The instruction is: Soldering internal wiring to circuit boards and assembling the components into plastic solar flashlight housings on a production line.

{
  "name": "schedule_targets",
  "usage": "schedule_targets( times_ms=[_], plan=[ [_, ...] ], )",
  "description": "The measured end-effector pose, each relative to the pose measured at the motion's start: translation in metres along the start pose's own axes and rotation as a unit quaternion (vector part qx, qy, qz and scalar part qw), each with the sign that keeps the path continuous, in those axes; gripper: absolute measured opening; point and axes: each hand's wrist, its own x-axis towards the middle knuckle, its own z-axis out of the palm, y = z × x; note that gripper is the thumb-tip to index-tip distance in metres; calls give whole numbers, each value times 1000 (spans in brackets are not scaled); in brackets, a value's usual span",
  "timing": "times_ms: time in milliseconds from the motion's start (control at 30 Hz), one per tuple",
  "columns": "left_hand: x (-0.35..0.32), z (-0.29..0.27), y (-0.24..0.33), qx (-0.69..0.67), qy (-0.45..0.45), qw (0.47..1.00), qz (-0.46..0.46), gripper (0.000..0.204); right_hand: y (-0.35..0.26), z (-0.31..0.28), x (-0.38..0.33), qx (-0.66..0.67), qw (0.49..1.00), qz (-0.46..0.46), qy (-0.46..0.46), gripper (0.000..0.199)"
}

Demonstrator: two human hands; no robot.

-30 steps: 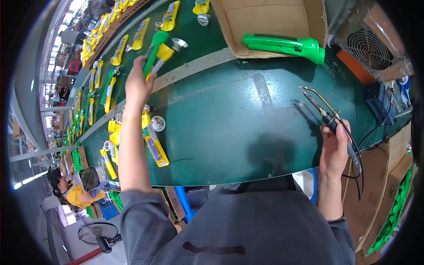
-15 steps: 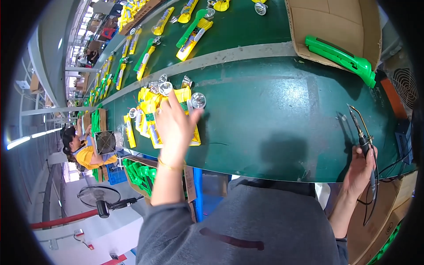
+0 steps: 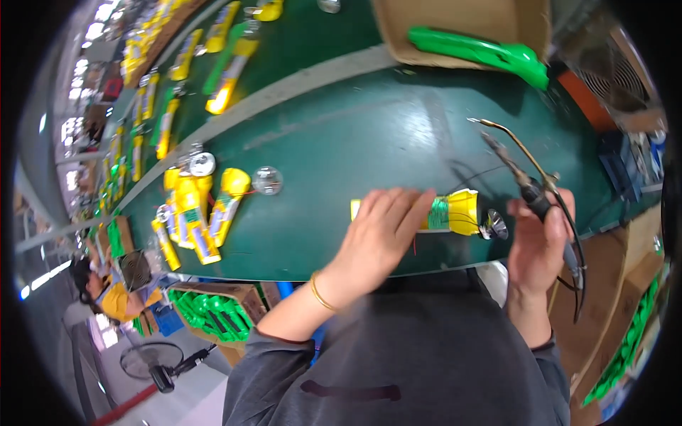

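Left hand flat on a yellow torch body, right hand gripping a soldering iron

The left hand (image 3: pixel 380 231) lies palm down, fingers together and stretched out, pressing the yellow-and-green torch body (image 3: pixel 446 213) onto the green table (image 3: pixel 369 128) near its front edge; a small silver reflector (image 3: pixel 494 225) sits at the body's right end. The right hand (image 3: pixel 534 238) is closed around the soldering iron (image 3: pixel 529 186), wrist upright, its tip angled up and left above the table, just beside the reflector
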Motion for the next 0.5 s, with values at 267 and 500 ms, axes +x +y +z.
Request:
schedule_targets(
  times_ms=[267, 500],
  plan=[
    [-28, -33, -33, 19, 164, 963, -212, 49, 27, 9, -19, -55, 986, 152, -39, 20],
    [-2, 5, 7, 68, 12, 997, 37, 41, 33, 11, -13, -39, 991, 122, -34, 23]
  ],
)
